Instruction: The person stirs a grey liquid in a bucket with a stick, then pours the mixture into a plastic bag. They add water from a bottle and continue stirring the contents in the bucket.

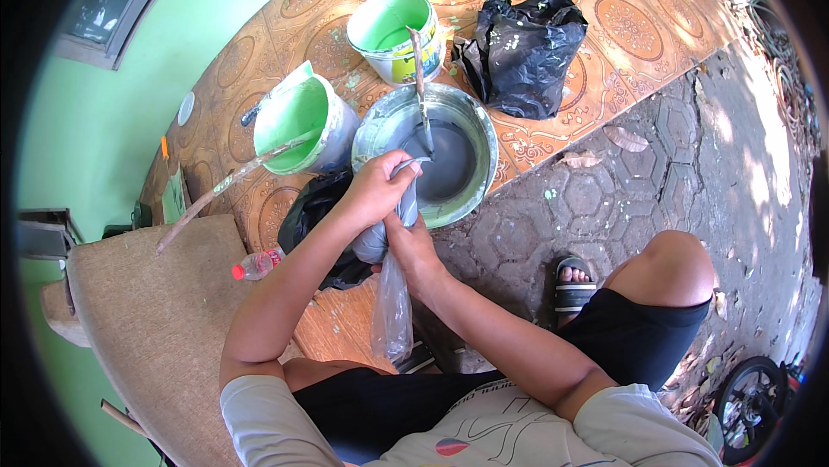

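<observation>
My left hand (376,191) is closed around the upper part of a clear plastic bag (371,245) with grey paste in it. Lower down, my right hand (415,253) grips the same bag, and its slack clear end hangs below my fingers. The bag's narrow tip reaches over the near side of a wide, paint-smeared basin (473,199). Grey liquid (451,158) lies in the basin. A stirring stick (420,78) stands in it, leaning against the far rim. Some of the fingers are hidden behind the bag and each other.
Two buckets with green insides, one left (344,134) and one behind (395,56), stand by the basin. A crumpled black bag (528,57) sits at the right on brown tiles. A long stick (226,182) leans from the left bucket over a tan board (164,294), near a plastic bottle (256,265).
</observation>
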